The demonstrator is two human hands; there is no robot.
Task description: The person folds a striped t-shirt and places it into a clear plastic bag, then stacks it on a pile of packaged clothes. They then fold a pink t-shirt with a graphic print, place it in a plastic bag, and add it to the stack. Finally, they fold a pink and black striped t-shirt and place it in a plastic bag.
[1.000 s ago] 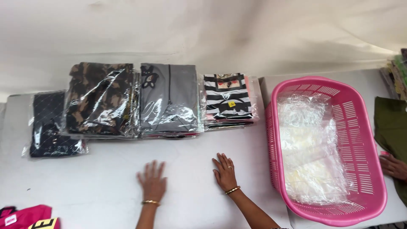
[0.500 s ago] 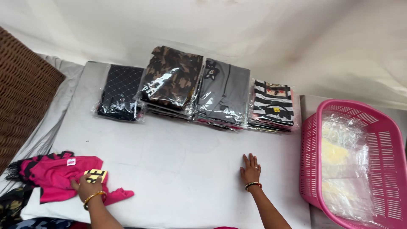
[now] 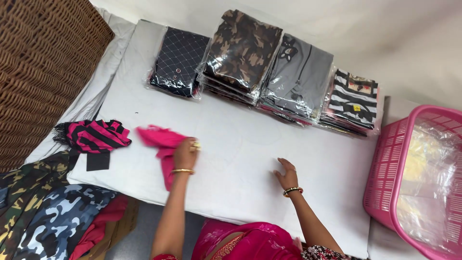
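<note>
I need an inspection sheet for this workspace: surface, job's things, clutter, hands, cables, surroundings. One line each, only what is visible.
Surface: white table, bare in the middle.
Job's things: pink garment, unfolded, under the left hand's grip.
Clutter: striped pink-black garment at the left edge; four stacks of bagged clothes along the far side.
Hands: left hand shut on the pink garment; right hand open, fingertips on the table.
Cables: nothing seen.
Surroundings: wicker basket left; pink plastic basket with clear bags right; camouflage clothes below left.
</note>
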